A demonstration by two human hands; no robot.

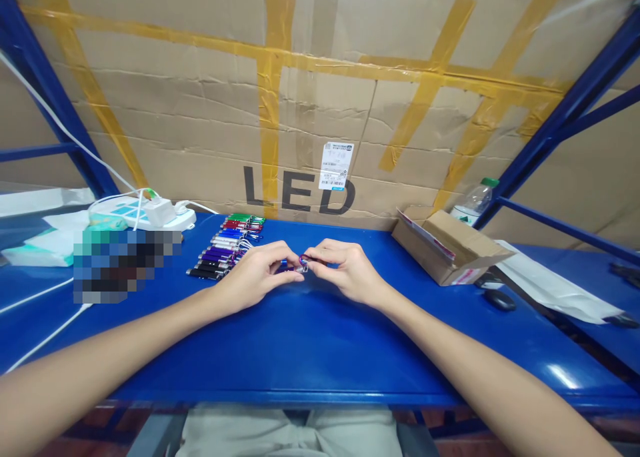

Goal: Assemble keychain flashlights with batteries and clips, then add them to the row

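Note:
My left hand [255, 273] is closed in a pinch on a small shiny tube, apparently a mini flashlight [301, 268] with a metal end; the fingers cover most of it. Facing it, my right hand [353, 270] pinches a small blue and reddish piece at the same end, its exact kind too small to tell. The fingertips of both hands nearly meet above the desk. Left of them lies a row of mini flashlights with clips, sorted by colour: green [245, 218], red [239, 225], blue [235, 234], white [223, 242], purple [216, 253] and black [206, 269].
On the blue desk [310, 350], an opened cardboard box [450, 243] stands right, near a black mouse [500, 300] and a bottle [475, 202]. A white power strip [135, 211] with cables and a tissue pack [45, 243] lie left. Large cardboard [200, 123] walls the back.

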